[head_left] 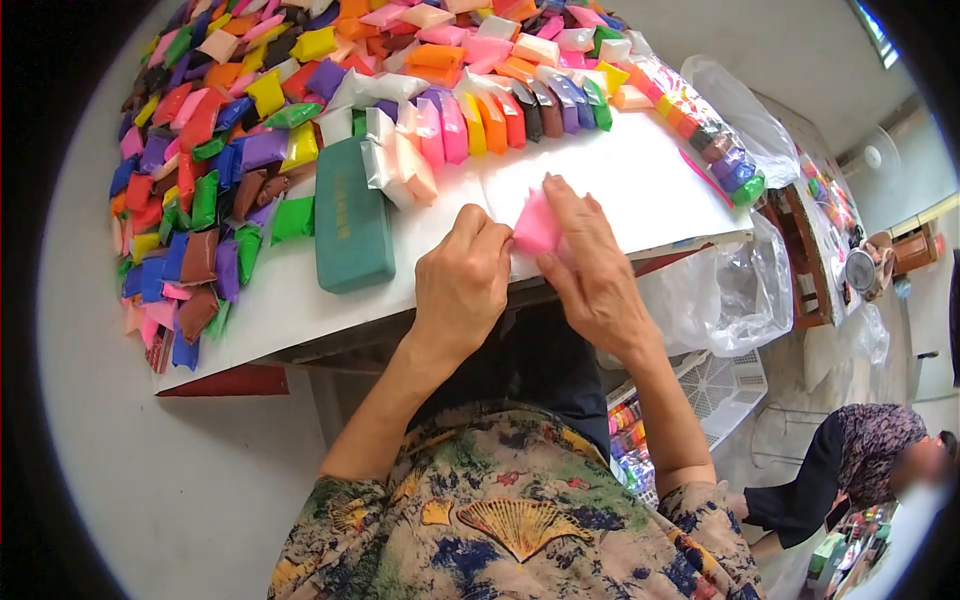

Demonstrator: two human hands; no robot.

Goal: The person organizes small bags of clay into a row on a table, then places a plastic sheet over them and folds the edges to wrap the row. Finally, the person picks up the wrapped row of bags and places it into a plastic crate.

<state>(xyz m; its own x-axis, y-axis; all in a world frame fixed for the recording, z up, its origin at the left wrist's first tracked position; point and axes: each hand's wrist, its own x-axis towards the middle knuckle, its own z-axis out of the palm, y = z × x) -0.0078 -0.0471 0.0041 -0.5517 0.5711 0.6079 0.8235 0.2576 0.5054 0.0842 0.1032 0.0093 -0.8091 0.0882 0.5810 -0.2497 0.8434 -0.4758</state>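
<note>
A small pink clay packet [537, 224], a soft block in clear film, is at the front of the white table between my hands. My left hand [462, 268] is closed, its thumb and forefinger pinched at the packet's left corner. My right hand [592, 262] lies along the packet's right side with fingers stretched out and thumb apart, touching it. Left of my left hand stands a green box [352, 215] with faint gold lettering. Pale peach packets [400, 165] lean against it. Behind my hands runs a row of upright packets [494, 120] in several colours.
A large heap of mixed coloured packets [265, 95] covers the table's left and back. A clear bag of stacked packets [712, 145] lies at the right edge. Plastic bags [735, 285] hang below, above a white basket [735, 390]. Another person [870, 460] bends at the lower right.
</note>
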